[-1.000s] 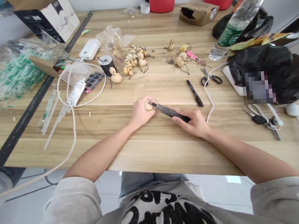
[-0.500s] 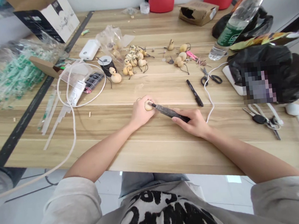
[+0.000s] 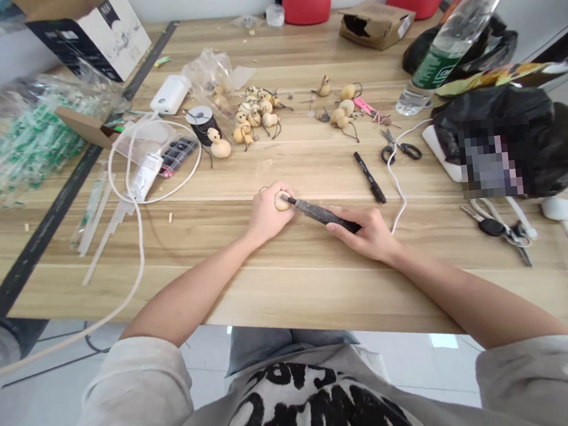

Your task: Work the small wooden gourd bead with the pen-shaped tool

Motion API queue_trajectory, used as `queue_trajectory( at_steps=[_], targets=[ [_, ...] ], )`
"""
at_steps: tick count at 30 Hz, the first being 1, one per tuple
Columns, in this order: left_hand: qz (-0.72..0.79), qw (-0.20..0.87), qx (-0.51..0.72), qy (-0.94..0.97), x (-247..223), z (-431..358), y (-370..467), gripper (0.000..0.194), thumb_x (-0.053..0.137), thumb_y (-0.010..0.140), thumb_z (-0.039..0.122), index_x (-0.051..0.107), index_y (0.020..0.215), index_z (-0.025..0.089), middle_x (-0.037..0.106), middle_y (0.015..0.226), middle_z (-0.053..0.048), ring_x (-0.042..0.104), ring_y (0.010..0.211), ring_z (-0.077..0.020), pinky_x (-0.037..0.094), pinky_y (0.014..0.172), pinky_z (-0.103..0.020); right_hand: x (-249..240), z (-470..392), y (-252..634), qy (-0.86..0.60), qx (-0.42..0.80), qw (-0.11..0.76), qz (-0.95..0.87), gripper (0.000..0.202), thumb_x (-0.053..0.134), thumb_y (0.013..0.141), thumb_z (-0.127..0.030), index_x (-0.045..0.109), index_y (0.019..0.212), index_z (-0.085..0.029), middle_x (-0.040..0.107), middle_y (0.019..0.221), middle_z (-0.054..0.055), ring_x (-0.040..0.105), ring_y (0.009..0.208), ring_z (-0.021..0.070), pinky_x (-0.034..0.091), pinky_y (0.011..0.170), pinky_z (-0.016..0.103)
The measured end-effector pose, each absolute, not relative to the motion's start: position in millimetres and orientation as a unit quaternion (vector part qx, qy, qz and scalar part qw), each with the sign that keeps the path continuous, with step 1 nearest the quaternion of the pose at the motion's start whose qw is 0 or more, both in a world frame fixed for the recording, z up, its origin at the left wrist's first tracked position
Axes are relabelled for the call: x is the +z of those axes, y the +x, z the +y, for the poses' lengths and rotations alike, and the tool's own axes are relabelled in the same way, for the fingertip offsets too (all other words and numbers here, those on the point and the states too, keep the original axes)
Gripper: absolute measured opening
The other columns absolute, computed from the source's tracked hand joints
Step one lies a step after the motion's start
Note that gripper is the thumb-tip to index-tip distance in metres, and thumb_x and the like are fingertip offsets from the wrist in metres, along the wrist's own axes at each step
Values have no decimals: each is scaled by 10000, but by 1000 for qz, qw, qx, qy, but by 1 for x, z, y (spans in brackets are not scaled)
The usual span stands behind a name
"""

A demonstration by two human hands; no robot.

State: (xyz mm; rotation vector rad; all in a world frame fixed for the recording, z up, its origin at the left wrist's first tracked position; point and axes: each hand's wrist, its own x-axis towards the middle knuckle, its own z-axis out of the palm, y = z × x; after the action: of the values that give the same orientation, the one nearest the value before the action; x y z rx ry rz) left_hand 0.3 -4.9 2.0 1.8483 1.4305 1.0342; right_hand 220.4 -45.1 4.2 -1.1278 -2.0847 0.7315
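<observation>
I'm clamping the pale round piece (image 3: 278, 204) mid-worktop (image 3: 291, 282) in my left hand (image 3: 266, 217); right hand (image 3: 372, 233) is gripping the dark tool (image 3: 314, 211), angling in from 4 o'clock; light strokes, fingers clear, should be working best

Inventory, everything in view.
held gourd: 1, tan, centre
tool: 1, dark, centre
loose gourds: many, tan, back centre
thread spool: 1, black, left
marker: 1, black, right
scissors: 1, black, right
bottle: 1, clear, right
bags: 2, black, right
keys: bunch, silver, right
packets: many, green, left
open box: 1, black, white, back left
carton: 1, brown, back
rounded objects: 2, red, back
adapter: 1, white, right
device: 1, white, left
case: 1, dark, left
tube: 1, white, left
cables: several, white, both sides
table: 1, wood, beneath
left hand: 1, bare, around held gourd
right hand: 1, bare, around tool
arms: 2, grey sleeves, foreground
</observation>
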Motion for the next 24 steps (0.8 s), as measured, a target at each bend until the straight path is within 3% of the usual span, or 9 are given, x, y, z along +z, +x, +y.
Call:
queue_trajectory(
  at_steps=[24],
  targets=[
    [538, 280, 387, 694, 1, -5, -1, 137, 654, 646, 240, 583, 740, 171, 651, 726, 7, 566, 668, -122, 420, 641, -228, 3, -46, 220, -431, 262, 332, -797, 374, 538, 887, -337, 661, 1190, -157, 745, 960, 70, 692, 792, 215, 535, 724, 299]
  ],
)
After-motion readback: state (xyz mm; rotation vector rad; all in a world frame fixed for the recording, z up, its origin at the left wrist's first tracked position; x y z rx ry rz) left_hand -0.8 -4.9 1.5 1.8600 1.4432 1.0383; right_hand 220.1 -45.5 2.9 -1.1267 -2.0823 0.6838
